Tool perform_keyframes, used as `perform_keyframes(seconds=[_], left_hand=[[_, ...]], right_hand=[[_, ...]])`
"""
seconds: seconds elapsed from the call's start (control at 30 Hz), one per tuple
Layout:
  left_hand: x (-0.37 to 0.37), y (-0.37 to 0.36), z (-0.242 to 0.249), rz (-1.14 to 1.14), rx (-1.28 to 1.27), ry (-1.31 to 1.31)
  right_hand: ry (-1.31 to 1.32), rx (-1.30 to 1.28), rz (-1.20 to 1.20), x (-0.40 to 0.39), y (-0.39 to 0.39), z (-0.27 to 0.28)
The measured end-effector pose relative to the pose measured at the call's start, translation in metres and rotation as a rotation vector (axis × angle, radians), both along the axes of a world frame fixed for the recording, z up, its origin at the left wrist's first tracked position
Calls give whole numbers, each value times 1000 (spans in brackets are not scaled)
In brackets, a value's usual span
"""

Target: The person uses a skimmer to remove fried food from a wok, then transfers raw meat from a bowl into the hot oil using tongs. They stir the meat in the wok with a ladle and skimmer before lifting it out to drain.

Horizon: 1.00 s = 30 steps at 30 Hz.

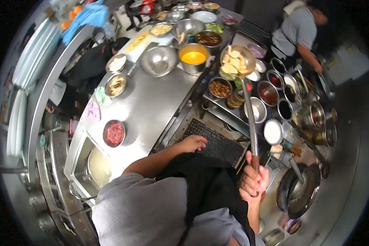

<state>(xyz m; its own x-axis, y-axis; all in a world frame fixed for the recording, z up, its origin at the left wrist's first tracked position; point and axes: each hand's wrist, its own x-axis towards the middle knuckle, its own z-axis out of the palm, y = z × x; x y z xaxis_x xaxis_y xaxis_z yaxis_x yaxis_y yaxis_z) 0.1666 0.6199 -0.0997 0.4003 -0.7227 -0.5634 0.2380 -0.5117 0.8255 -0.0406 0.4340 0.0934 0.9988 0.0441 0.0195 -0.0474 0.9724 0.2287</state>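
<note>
My right hand [253,179] is wrapped round the wooden handle of a long metal ladle [252,119]. Pale yellow pieces of food [233,61] lie in the ladle's wide bowl, which is over the far end of the sauce containers. My left hand [192,143] hangs in front of my body above a black perforated mat [211,141], its fingers curled; whether anything is inside them is hidden. Near the bowl of the ladle are a metal bowl of brown pieces [220,87] and a pot of orange-yellow liquid [192,57].
A steel counter [147,110] holds a bowl of raw red meat [114,133] and other bowls. Sauce containers [268,92] stand at right, with a dark wok [303,190] nearer me. Co-workers stand at upper right [295,33] and behind the counter at left [90,61].
</note>
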Motion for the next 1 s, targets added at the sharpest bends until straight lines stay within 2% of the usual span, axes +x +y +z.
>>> perform_keyframes(seconds=[0.03,0.1,0.13,0.17,0.23,0.33,0.47,0.5,0.57,0.6,0.63,0.7,0.77,0.8,0.93,1.0], left_hand=[[4,7,-10,35,-1,-3],[14,7,-38,-77,-193,-99],[22,5,-12,-160,-132,-183],[30,6,-14,-145,-134,-179],[45,9,-17,-246,-240,-554],[74,19,-5,-250,-188,-487],[103,24,-10,-242,-161,-431],[108,25,-13,-253,-166,-432],[117,23,-18,-283,-174,-430],[120,21,-10,-316,-142,-402],[123,20,-7,-352,-110,-374],[123,12,-19,-406,-162,-414],[123,7,-13,-385,-265,-357],[118,3,-26,-403,-352,-366],[106,-17,-16,-607,-228,-397],[96,-27,-33,-669,-280,-435]], right_hand=[[6,0,64,21,4,-1],[31,-9,170,64,12,-4],[43,-20,214,87,16,-4],[55,-33,254,111,21,-4],[118,-89,331,155,29,-7],[189,-221,432,216,40,-18],[298,-582,493,273,50,-38],[306,-578,482,284,55,-40],[400,-1315,516,303,63,-48],[402,-1448,499,308,65,-55],[421,-1438,481,307,63,-62],[307,-1843,450,301,57,-72],[363,-1848,384,285,55,-49],[387,-1810,340,273,50,-42],[475,-1674,234,203,28,-14],[540,-1590,156,157,19,-8]])
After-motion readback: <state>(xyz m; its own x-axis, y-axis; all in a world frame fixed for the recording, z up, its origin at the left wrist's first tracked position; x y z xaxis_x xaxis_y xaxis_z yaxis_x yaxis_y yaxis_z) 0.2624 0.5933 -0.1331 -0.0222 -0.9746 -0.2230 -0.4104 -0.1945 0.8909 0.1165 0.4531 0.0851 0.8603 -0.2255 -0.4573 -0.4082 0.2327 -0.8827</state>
